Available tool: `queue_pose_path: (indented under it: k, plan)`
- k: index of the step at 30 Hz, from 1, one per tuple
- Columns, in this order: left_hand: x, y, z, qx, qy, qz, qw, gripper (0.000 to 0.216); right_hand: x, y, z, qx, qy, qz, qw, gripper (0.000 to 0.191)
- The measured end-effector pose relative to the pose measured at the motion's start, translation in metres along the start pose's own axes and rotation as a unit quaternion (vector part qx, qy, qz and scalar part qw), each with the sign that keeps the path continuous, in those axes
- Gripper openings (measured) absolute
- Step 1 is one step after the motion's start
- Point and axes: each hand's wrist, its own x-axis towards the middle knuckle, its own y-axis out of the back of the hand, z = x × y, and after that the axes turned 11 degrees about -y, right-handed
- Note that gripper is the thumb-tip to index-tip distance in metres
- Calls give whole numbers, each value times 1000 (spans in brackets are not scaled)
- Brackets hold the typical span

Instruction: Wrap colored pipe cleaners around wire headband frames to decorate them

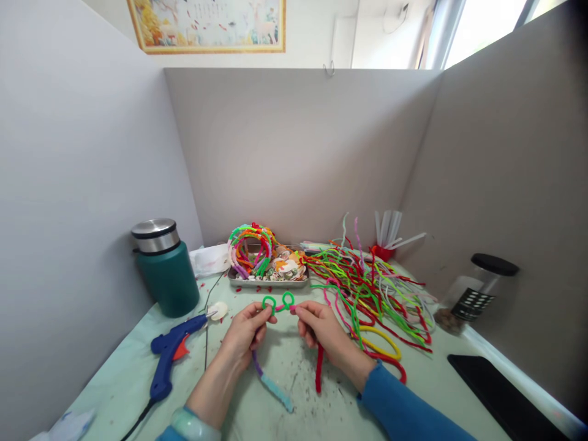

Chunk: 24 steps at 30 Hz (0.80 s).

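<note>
My left hand and my right hand are both pinched on a headband wrapped in pipe cleaners, held just above the table. Two small green loops with a pink twist between them stand up between my fingertips. The band's purple and light blue end hangs down below my left hand. Its red end hangs below my right hand.
A blue glue gun lies at the left beside a green flask. A metal tray with finished headbands and shells sits behind. Loose pipe cleaners spread at the right, with glue sticks, a jar and a black slab.
</note>
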Motion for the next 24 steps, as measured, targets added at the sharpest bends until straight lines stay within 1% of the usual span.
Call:
queue_pose_path:
  k: [7,10,13,16,21,24]
  plan:
    - [-2,-4,2,53,-9,-2,999,32,2,0,-1,-17,13,-12,1000,27]
    - [-2,-5,2,52,-14,-3,999,32,1,-1,-3,-30,10,-1,999,29]
    - [-3,-4,1,50,-13,-7,999,32,-1,-3,-6,-32,24,6,999,31]
    - [-3,-4,2,43,-12,-16,999,31,-3,-3,-9,-25,30,-9,999,27]
    - [-4,-3,3,24,-4,-28,999,30,-3,1,-10,16,11,-47,999,23]
    - [-5,-4,5,34,4,-22,999,31,-2,2,-8,22,-1,-51,998,23]
